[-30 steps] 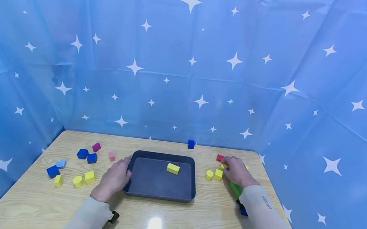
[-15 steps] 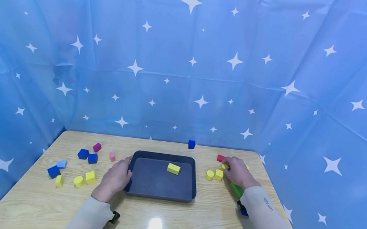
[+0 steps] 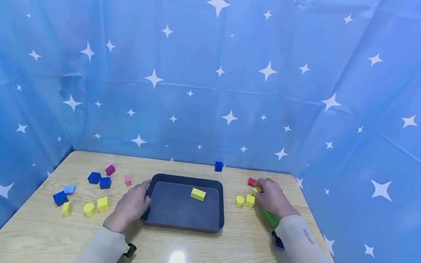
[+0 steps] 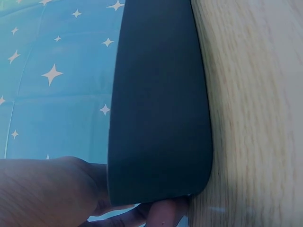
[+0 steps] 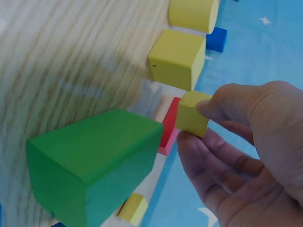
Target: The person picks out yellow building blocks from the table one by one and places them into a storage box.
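My left hand (image 3: 131, 203) grips the left side of a dark grey baking tray (image 3: 173, 214). In the left wrist view the tray's outer wall (image 4: 161, 104) runs between the thumb and the fingers. A yellow rectangular block (image 3: 198, 194) lies inside the tray. To the right, my right hand (image 3: 274, 197) pinches a small yellow block (image 5: 191, 116) between thumb and fingertips. Near it are a red block (image 3: 252, 181), a yellow cube (image 3: 250, 201), a yellow cylinder (image 3: 240, 201) and a large green block (image 5: 94, 146), partly hidden by the right arm in the head view.
On the left lie several blocks, among them a blue cube (image 3: 105, 183), a magenta block (image 3: 110, 170), a pink block (image 3: 127, 180) and a yellow cylinder (image 3: 89, 209). A blue cube (image 3: 218, 166) stands at the table's back edge. Starry blue curtains (image 3: 209, 64) surround the wooden table (image 3: 169, 253).
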Tool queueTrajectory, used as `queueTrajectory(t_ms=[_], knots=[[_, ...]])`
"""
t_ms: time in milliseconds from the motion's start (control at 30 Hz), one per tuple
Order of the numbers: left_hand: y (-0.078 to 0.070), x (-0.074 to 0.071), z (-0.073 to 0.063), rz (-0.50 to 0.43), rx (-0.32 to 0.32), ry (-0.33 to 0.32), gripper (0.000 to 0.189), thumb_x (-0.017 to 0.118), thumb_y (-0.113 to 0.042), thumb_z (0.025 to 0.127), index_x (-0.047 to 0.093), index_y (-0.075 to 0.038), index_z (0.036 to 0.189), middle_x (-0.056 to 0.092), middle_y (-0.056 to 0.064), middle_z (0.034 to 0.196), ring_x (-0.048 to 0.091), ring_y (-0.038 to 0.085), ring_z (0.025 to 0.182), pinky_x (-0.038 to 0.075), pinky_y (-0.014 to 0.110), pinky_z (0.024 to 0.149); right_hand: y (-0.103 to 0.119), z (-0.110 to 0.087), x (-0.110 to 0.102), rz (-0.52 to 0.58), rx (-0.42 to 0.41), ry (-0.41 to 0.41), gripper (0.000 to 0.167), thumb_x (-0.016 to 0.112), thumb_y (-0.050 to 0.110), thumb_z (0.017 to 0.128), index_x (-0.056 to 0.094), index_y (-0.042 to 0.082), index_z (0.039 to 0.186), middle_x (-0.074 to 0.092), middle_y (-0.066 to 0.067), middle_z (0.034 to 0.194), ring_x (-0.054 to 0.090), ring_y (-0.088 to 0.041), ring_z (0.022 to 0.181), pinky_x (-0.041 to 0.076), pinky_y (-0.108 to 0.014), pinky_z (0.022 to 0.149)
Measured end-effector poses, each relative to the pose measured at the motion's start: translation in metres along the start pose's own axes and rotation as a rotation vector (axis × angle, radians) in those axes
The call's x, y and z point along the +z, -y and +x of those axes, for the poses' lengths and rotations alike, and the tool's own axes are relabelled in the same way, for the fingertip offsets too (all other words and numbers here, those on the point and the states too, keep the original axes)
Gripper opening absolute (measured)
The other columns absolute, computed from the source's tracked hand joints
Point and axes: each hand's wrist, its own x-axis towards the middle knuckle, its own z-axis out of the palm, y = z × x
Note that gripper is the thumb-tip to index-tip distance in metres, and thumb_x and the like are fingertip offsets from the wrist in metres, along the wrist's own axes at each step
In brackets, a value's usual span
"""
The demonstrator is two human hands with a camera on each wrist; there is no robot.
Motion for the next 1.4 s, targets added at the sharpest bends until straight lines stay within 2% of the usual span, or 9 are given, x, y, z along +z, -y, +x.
queueTrajectory(t_ms=[167,400,600,833,1267,1400], knots=[[0.001,0.0,-0.001,-0.005,-0.003,-0.003,0.065,0.066,-0.007,0.112,0.049,0.001,0.173,0.074,0.029,0.142,0.07,0.027,0.09,0.063,0.045,0.077,0.005,-0.001,-0.001,0.004,-0.011,-0.016,0.031,0.075,-0.002,0.104,0.078,-0.005,0.135,0.077,-0.021,0.122,0.075,-0.03,0.107,0.069,-0.052,0.096],[0.001,-0.001,-0.003,0.003,0.006,-0.008,0.063,0.067,-0.006,0.111,0.05,0.003,0.171,0.073,0.032,0.145,0.075,0.031,0.098,0.067,0.055,0.085,0.02,-0.006,-0.005,0.021,-0.016,-0.027,0.036,0.075,-0.003,0.103,0.076,-0.01,0.138,0.076,-0.024,0.127,0.077,-0.035,0.113,0.07,-0.051,0.097],[0.001,-0.001,-0.002,-0.003,0.002,0.0,0.064,0.067,-0.007,0.112,0.049,0.003,0.172,0.073,0.031,0.144,0.073,0.03,0.096,0.066,0.052,0.082,0.032,-0.007,-0.005,-0.012,-0.078,-0.058,0.027,0.076,-0.003,0.103,0.079,-0.009,0.129,0.076,-0.023,0.12,0.077,-0.033,0.107,0.07,-0.048,0.091],[0.002,0.0,-0.001,-0.007,-0.003,0.002,0.064,0.066,-0.007,0.112,0.049,0.002,0.172,0.073,0.031,0.144,0.073,0.031,0.098,0.066,0.053,0.083,0.048,-0.007,-0.003,-0.022,-0.11,-0.059,0.034,0.079,-0.001,0.104,0.078,-0.008,0.137,0.076,-0.021,0.124,0.078,-0.032,0.11,0.07,-0.047,0.094],[0.001,0.0,0.0,-0.009,0.005,0.007,0.064,0.066,-0.008,0.113,0.047,0.003,0.173,0.073,0.032,0.146,0.075,0.03,0.098,0.068,0.051,0.083,0.083,-0.006,0.001,-0.025,-0.161,-0.052,0.033,0.081,0.0,0.104,0.08,-0.004,0.137,0.078,-0.016,0.122,0.077,-0.026,0.108,0.07,-0.043,0.091],[0.001,0.0,0.0,-0.013,0.01,0.006,0.064,0.066,-0.007,0.112,0.047,0.004,0.173,0.073,0.032,0.145,0.074,0.028,0.094,0.067,0.05,0.08,0.092,-0.005,0.004,-0.013,-0.158,-0.043,0.034,0.082,0.001,0.103,0.081,-0.002,0.137,0.078,-0.016,0.123,0.078,-0.028,0.109,0.071,-0.043,0.093]])
